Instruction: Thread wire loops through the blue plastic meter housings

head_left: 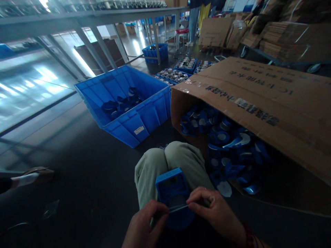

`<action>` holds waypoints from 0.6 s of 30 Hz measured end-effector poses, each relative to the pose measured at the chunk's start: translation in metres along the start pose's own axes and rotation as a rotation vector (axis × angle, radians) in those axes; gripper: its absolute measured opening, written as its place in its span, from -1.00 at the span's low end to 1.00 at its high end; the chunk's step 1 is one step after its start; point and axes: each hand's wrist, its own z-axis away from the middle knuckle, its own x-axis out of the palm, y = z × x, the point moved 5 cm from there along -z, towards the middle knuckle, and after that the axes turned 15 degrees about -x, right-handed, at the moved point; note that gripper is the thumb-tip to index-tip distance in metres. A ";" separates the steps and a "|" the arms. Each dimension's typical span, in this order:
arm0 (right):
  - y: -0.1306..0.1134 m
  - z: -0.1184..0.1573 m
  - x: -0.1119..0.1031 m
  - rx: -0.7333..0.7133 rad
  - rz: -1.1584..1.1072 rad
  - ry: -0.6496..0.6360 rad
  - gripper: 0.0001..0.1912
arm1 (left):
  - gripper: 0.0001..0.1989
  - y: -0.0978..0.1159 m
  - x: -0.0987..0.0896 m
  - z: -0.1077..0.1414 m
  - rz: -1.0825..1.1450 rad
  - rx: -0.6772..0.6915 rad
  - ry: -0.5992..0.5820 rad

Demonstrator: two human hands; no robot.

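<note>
A blue plastic housing (pixel 172 184) with a square window frame and a rounded lower part rests on my lap. Over it, a thin see-through piece with a pale straight edge (pixel 178 208) stretches between my hands; its exact kind is unclear. My left hand (pixel 148 222) pinches its left end between thumb and fingers. At the other end, my right hand (pixel 216 210) holds it in a similar pinch. Similar blue housings (pixel 222 137), some with whitish round discs, spill from a cardboard box (pixel 258 86) on the right.
A large blue crate (pixel 152 115) holding several blue parts (pixel 124 103) stands ahead on the floor. Behind it are trays of metallic round parts (pixel 173 74). A metal-framed bench (pixel 103 17) runs along the left. Another person's foot (pixel 31 177) shows at far left.
</note>
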 end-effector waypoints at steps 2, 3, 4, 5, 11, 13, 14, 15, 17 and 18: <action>-0.001 -0.003 -0.005 -0.073 0.060 0.041 -0.73 | -0.88 -0.006 -0.006 0.001 -0.045 0.008 0.050; -0.001 -0.004 -0.007 -0.089 0.085 0.062 -0.72 | -0.88 -0.008 -0.009 0.002 -0.056 0.005 0.076; 0.001 -0.006 -0.008 -0.089 0.107 0.078 -0.71 | -0.88 -0.009 -0.011 0.002 -0.058 -0.006 0.096; 0.002 -0.007 -0.009 -0.076 0.121 0.086 -0.70 | -0.88 -0.010 -0.013 0.001 -0.049 -0.021 0.113; 0.009 -0.023 -0.003 0.047 -0.017 0.054 -0.63 | -0.85 -0.004 -0.014 -0.005 0.017 -0.051 0.246; 0.005 -0.026 0.001 0.031 -0.054 0.021 -0.64 | -0.78 0.005 -0.011 -0.006 -0.007 0.033 0.317; 0.003 -0.026 0.002 0.022 -0.067 0.001 -0.65 | -0.70 0.010 -0.008 -0.006 -0.032 0.088 0.327; 0.001 -0.026 0.004 0.020 -0.080 -0.018 -0.66 | -0.64 0.015 -0.004 -0.007 -0.063 0.139 0.301; -0.001 -0.024 0.004 0.027 -0.106 -0.032 -0.66 | -0.71 0.020 0.006 -0.008 -0.113 0.188 0.171; -0.002 -0.023 0.003 0.032 -0.114 -0.026 -0.66 | -0.81 0.020 0.010 -0.008 -0.117 0.174 0.101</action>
